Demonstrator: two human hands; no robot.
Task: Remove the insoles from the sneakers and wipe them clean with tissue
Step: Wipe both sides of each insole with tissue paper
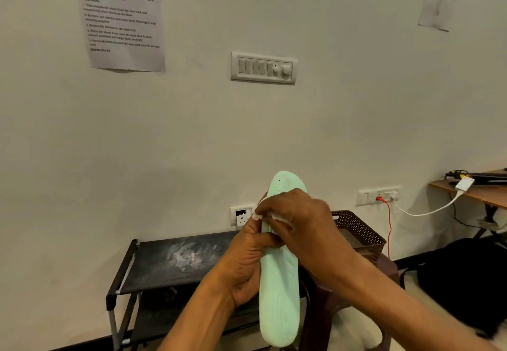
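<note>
Mint-green insole held upright, toe end up, in front of the shoe rack. Left hand grips its left edge at mid-length; right hand holds white tissue curled against the upper part

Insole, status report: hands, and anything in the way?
Left hand grips insole mid-edge. Right hand holds tissue against its upper part. Nothing blocks the wipe.

Single wide-angle view from my head. It faces forward at the wall, tipped slightly down. My left hand and right hand are close, low centre; switch panel is far above them.
</note>
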